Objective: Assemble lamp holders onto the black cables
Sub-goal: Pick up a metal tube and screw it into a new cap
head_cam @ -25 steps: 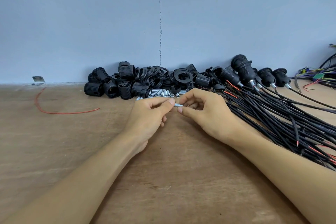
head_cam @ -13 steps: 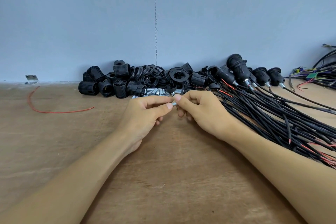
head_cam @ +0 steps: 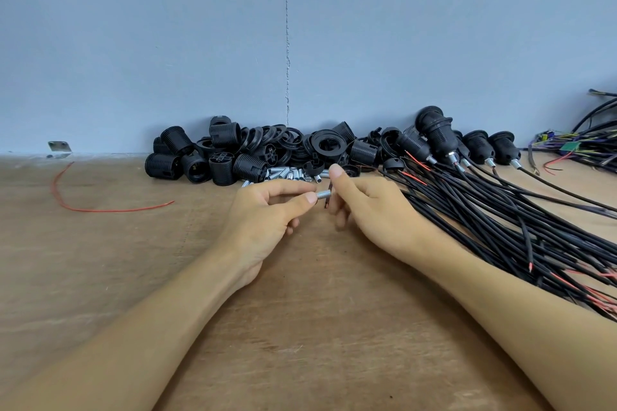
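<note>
Head view: the left hand pinches a short silver threaded tube between thumb and forefinger, its other fingers curled under. The right hand meets it at the tube's free mouth, fingers curled round a thin dark cable end, thumb raised clear above. Both hands hover just over the bare wooden table, which runs wide and open toward the viewer and to the left. Behind them lies a heap of loose silver tubes, touching a pile of black lamp holder parts banked against the blue-grey wall at the table's far edge. To the right, a thick bundle of black cables fans out beside the right forearm, several ending in assembled lamp holders by the wall; coloured wires sit beyond. A loose red wire and a small metal bracket lie well apart on the left. Half a second earlier the right thumb pressed down on the tube; now it is lifted and more of the tube shows.
</note>
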